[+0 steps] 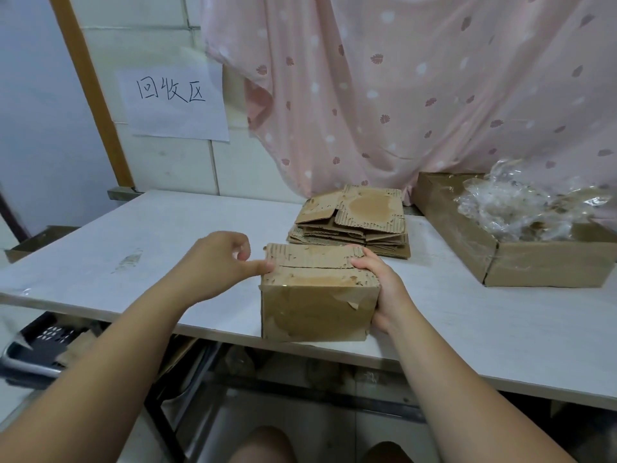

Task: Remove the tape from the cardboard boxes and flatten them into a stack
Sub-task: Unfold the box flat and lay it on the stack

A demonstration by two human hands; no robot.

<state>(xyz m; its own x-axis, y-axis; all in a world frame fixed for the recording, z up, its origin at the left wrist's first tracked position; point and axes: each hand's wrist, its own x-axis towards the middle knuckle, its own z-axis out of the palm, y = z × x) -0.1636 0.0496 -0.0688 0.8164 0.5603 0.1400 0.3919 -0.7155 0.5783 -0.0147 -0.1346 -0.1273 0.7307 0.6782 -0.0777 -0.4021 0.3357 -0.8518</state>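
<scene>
A small closed cardboard box (317, 295) sits right at the front edge of a white table (167, 235). The right hand (384, 285) clamps the box's right side, fingers curled over its top. The left hand (220, 259) holds nothing; its thumb presses the box's top left edge. Behind the box lies a stack of flattened cardboard (354, 222). A hard sideways push could likely slide the box off the table, and picking at its worn skin may tear cardboard rather than lift tape.
</scene>
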